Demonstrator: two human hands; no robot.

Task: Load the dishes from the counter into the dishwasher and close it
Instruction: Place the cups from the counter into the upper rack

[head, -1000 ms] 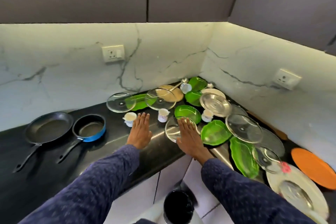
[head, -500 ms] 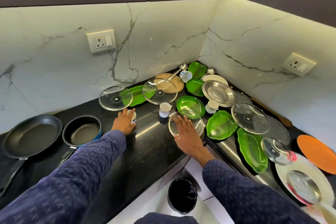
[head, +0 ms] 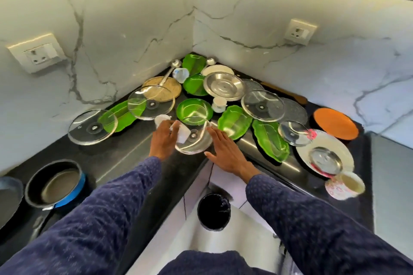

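The black counter (head: 125, 154) in the corner holds several green plates, glass lids and steel plates. My left hand (head: 164, 140) grips a small white cup (head: 161, 119) and its fingers touch a second white cup (head: 183, 135) lying over a small glass lid (head: 194, 140). My right hand (head: 223, 148) lies with straight fingers against the right rim of that lid, thumb spread toward the near rim. A round green plate (head: 194, 110) sits just behind the lid. The dishwasher is out of view.
A blue-sided pan (head: 55, 184) and a dark pan (head: 9, 196) sit at the left. To the right are a leaf-shaped green plate (head: 234, 121), an orange plate (head: 335, 124), a white plate (head: 344, 152) and a floral mug (head: 344, 185). A black bin (head: 213, 211) stands on the floor.
My left hand has carried the white cup rightward to the second cup by the small lid. My right hand has slid off the lid's top to its right rim. The view tilted down.
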